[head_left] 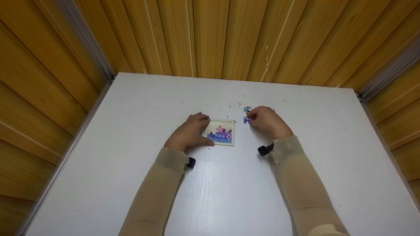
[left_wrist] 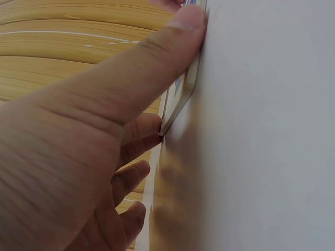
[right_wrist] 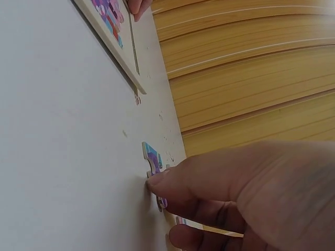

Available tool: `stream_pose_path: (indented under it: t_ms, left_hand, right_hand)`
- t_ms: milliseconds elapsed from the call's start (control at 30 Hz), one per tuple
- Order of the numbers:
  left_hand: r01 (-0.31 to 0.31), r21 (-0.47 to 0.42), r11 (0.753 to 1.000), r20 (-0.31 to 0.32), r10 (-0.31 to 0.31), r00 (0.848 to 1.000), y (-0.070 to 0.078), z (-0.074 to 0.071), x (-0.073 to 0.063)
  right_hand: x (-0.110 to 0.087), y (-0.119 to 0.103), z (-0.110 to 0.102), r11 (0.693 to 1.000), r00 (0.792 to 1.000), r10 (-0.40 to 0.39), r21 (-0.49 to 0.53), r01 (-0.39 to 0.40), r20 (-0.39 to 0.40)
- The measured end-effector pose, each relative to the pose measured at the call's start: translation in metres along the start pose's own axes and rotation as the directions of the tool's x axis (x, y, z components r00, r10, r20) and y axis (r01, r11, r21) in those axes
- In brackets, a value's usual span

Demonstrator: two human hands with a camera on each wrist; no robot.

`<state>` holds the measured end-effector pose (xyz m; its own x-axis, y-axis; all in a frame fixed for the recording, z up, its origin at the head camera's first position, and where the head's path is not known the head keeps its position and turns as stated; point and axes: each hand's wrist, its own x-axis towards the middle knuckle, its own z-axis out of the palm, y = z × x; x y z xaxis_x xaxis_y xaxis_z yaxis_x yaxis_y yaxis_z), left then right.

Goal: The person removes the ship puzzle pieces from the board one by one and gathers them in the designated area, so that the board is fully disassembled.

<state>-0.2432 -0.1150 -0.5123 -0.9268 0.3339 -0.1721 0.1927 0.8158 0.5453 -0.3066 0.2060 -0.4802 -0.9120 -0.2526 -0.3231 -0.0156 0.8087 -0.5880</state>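
A shallow, pale-framed jigsaw puzzle board [head_left: 234, 132] lies flat on the white table, its lower part filled with pieces of a purple and pink ship on blue water. My left hand [head_left: 192, 131] grips the board's left side, thumb at the near edge and fingers by the far left corner. Right of the board, my right hand [head_left: 267, 121] pinches a purple and blue puzzle piece [right_wrist: 153, 157] low at the table surface. Its fingers partly hide that piece. Just beyond lies another puzzle piece [head_left: 247, 108], blue with some red. More pieces show partly behind the right hand.
Small dark crumbs [head_left: 239, 104] are scattered on the white table [head_left: 157, 98] beyond the board. Yellow wood-plank walls [head_left: 210, 39] rise behind the far edge and at both sides. A black strap end [head_left: 262, 150] hangs from the right wrist.
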Motion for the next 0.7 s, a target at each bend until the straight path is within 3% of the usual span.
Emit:
stream_pose_path:
  t_ms: [333, 700]
  left_hand:
    - [-0.001, 0.007, 1.000, -0.003, 0.001, 1.000, 0.001, 0.000, 0.001]
    - [-0.011, 0.024, 1.000, 0.002, 0.011, 1.000, 0.001, 0.000, 0.001]
  right_hand:
    - [-0.001, -0.003, -0.003, 0.999, 1.000, 0.008, 0.033, -0.008, -0.021]
    - [0.001, -0.025, 0.004, 0.976, 0.981, -0.149, 0.139, 0.165, -0.122]
